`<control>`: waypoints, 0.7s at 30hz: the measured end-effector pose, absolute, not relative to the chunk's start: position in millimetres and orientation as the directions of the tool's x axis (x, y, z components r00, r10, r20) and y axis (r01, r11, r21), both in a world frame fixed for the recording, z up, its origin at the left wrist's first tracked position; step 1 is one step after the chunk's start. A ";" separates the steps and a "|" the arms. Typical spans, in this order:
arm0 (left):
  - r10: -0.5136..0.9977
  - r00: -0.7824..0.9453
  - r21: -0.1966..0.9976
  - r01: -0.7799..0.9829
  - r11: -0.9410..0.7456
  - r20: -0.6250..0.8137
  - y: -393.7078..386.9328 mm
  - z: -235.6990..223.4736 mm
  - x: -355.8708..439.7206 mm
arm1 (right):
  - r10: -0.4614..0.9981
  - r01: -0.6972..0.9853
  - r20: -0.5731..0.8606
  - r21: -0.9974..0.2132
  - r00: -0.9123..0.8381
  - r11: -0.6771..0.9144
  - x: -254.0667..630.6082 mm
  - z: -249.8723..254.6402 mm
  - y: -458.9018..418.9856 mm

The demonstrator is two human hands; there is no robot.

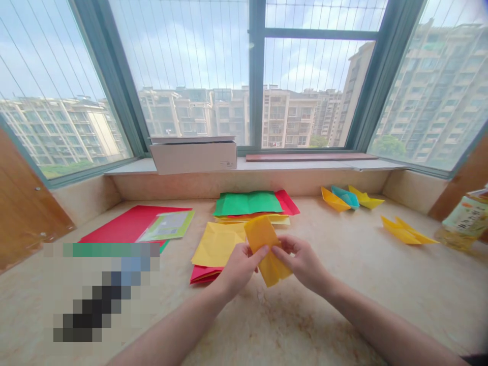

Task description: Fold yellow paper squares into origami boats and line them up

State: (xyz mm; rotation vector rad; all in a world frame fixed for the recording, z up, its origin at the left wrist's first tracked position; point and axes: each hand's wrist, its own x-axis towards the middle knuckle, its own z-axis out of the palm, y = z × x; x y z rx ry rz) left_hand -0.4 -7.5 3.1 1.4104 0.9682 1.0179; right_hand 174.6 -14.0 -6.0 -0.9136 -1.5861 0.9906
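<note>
At the far left a large red sheet (129, 225) lies flat on the tabletop (362, 284), with a pale green printed leaflet (168, 225) resting on its right edge. Behind them, on the window ledge, stands a white cardboard box (193, 154).

Further right, a yellow sheet (216, 245) lies just ahead of the left hand, covering most of a folded pink-red sheet (204, 274) whose corner shows beneath it. Beyond these sits a small stack of paper — a green sheet (247, 203) on top, red and yellow edges showing under it.

In the middle, both hands are together, lifted a little above the tabletop. The left hand (238, 269) pinches the left side of a folded orange-yellow paper (267, 249) between thumb and fingers; the right hand (303, 262) pinches its right side, the fingertips of the two hands almost meeting across the paper. The paper stands tilted, its upper end leaning left.

To the right, near the back wall, three folded paper boats (345, 198) sit side by side — orange, blue, yellow. A further yellow folded boat (406, 231) lies apart from them, nearer the right edge, where a bottle with a green label (463, 221) lies tilted.
</note>
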 end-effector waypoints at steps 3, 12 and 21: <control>0.938 0.348 0.995 0.097 -0.031 -0.005 -9.4 -1.0 -0.5 | 0.914 0.059 0.355 -0.926 -0.197 0.372 176.0 -6.3 -13.9; 0.958 0.286 0.997 0.075 -0.030 0.008 -7.7 -0.4 -2.4 | 0.871 -0.078 0.245 -0.969 -0.425 0.234 178.3 -7.1 -17.1; 0.975 0.223 0.993 -0.116 0.019 0.007 -7.6 11.8 -2.5 | 0.931 0.064 0.300 -0.946 -0.209 0.319 188.1 0.9 -11.6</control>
